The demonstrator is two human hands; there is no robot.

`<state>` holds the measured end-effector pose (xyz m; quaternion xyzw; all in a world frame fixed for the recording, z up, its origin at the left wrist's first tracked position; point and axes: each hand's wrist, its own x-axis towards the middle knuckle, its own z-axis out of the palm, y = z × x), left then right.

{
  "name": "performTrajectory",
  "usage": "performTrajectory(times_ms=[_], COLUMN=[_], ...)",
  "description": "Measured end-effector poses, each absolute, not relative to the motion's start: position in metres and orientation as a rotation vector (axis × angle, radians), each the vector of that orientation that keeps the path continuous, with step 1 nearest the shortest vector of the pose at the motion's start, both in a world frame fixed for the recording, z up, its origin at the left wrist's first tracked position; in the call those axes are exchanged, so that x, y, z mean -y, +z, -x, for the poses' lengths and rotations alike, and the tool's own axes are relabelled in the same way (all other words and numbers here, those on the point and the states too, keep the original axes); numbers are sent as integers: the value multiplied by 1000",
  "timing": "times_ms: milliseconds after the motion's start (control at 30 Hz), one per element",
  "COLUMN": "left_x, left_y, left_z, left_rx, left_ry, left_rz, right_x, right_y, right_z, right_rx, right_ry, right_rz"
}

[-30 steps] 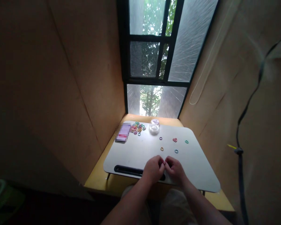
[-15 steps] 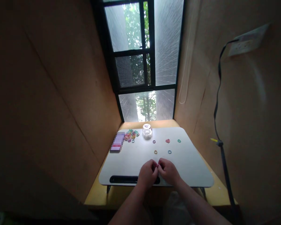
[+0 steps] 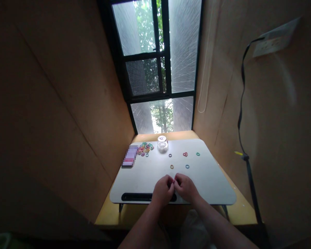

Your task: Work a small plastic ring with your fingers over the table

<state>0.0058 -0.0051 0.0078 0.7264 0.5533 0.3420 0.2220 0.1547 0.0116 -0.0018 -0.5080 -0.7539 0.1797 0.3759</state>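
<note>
My left hand (image 3: 163, 189) and my right hand (image 3: 186, 187) meet over the front of a white lap table (image 3: 207, 186). Both are closed in a pinch, fingertips against fingertips. A bit of a small pink elastic band (image 3: 174, 181) shows between them; most of it is hidden by the fingers. Just beyond my hands lie single ring-shaped bands: an orange one (image 3: 171, 166), a blue one (image 3: 187, 166), a dark purple one (image 3: 170, 155) and a green one (image 3: 198, 154). A red cluster of bands (image 3: 185, 154) sits among them.
A heap of coloured bands (image 3: 145, 148) lies at the back left, beside a phone (image 3: 130, 156) with a blurred screen. At the back stands a clear jar (image 3: 162, 146). A black slot (image 3: 136, 197) runs along the front edge. A black cord (image 3: 240, 114) hangs at right.
The view has shifted slightly. Both hands keep the same pinch at the same place over the table, and the bands lie as before.
</note>
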Motion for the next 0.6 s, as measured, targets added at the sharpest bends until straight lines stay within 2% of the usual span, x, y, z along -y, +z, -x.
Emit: performTrajectory(times_ms=[600], left_x=[6], left_y=[7], left_z=[-7], left_rx=[-1544], left_ry=[949], left_rz=[-1982], right_x=[-12], right_y=[-2], right_z=[-155], right_rx=[1942], right_ry=[468], right_rz=[1297])
